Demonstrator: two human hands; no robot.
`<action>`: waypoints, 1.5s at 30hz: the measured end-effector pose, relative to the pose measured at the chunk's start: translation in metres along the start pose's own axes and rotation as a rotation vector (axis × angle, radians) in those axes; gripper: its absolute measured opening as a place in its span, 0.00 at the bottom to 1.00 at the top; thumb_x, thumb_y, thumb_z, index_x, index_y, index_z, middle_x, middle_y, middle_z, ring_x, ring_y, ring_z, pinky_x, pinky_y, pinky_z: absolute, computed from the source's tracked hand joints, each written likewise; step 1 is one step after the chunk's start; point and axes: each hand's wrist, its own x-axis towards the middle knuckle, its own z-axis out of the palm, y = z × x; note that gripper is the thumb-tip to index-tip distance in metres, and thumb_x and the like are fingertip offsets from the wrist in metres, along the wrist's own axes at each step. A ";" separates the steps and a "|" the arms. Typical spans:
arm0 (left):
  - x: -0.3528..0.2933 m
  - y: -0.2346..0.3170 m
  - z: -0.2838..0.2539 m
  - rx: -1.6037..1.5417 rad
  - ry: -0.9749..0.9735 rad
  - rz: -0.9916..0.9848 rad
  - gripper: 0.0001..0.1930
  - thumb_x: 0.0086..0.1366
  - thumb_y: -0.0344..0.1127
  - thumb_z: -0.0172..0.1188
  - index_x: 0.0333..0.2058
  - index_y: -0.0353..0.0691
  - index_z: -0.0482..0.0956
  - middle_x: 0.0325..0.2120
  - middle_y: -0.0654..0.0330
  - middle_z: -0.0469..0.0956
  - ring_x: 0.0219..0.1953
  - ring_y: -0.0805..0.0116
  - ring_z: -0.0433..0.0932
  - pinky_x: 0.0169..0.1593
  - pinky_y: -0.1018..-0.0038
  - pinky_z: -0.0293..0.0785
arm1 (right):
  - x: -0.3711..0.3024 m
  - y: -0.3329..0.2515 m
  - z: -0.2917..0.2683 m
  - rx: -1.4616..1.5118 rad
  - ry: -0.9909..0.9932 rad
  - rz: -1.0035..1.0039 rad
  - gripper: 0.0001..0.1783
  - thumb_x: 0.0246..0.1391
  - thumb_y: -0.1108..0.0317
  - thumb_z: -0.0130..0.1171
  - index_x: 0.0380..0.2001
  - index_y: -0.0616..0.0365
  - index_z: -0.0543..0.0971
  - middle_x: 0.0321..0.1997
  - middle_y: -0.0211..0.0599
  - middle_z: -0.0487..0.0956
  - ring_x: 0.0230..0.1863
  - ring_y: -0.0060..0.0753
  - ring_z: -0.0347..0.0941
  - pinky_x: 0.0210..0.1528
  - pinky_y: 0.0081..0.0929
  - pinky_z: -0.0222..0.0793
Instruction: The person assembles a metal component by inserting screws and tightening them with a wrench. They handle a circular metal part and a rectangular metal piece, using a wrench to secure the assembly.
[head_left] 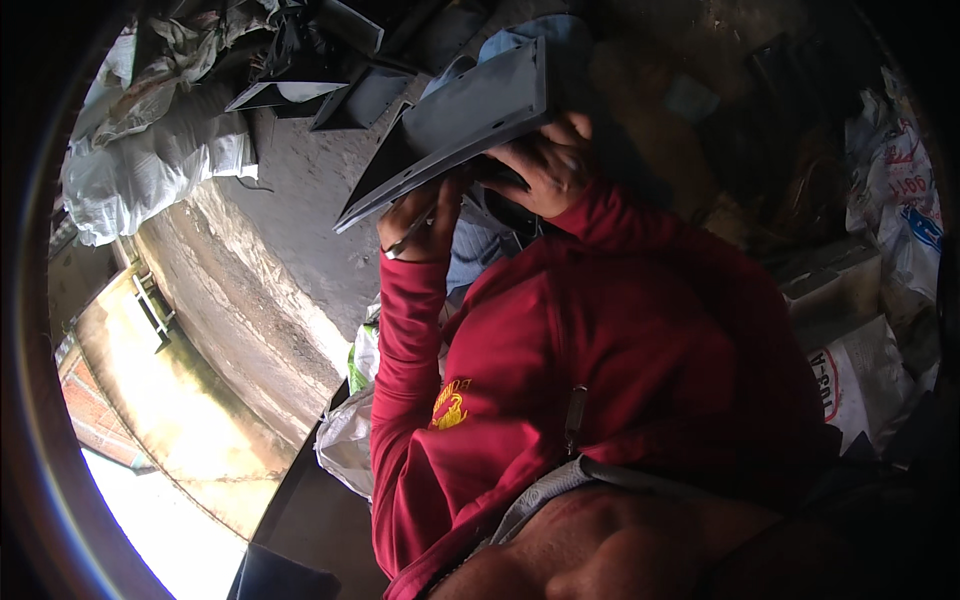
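A dark grey panel (465,120) with a folded rim and small holes along its near edge is held tilted in front of me, its right end higher than its left. My left hand (425,218) is closed at the lower left edge, fingers curled under the rim. A thin shiny band or strip crosses that hand near the wrist; I cannot tell which it is. Farther right, my right hand (548,165) grips the same near edge with bent fingers. The panel hides some fingertips of both hands.
Similar dark panels (365,95) lie on the grey floor (300,190) beyond. White sacks (165,165) are heaped at the far left, and printed sacks (895,190) stand at the right. A worn, pale ledge (250,275) curves along the left. A grey block-like piece (835,290) sits at my right.
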 end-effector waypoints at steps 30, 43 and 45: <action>0.015 0.010 0.009 0.222 -0.036 0.234 0.11 0.57 0.36 0.61 0.39 0.43 0.79 0.28 0.55 0.79 0.29 0.59 0.80 0.28 0.67 0.76 | -0.001 0.002 0.001 -0.021 -0.018 0.035 0.34 0.38 0.53 0.69 0.53 0.29 0.72 0.46 0.14 0.77 0.47 0.26 0.68 0.49 0.39 0.54; -0.013 0.013 0.002 -0.228 0.071 -0.150 0.09 0.61 0.33 0.61 0.39 0.36 0.79 0.32 0.53 0.81 0.28 0.59 0.81 0.29 0.72 0.78 | -0.001 0.002 -0.001 0.001 -0.044 0.011 0.34 0.33 0.57 0.72 0.50 0.32 0.75 0.41 0.13 0.78 0.45 0.24 0.70 0.49 0.37 0.54; -0.002 0.026 0.009 0.080 0.134 0.143 0.08 0.56 0.31 0.62 0.36 0.41 0.80 0.29 0.55 0.80 0.28 0.56 0.80 0.30 0.70 0.76 | -0.001 0.003 0.000 0.001 -0.012 0.002 0.34 0.34 0.57 0.71 0.51 0.32 0.74 0.42 0.14 0.79 0.47 0.25 0.70 0.50 0.38 0.54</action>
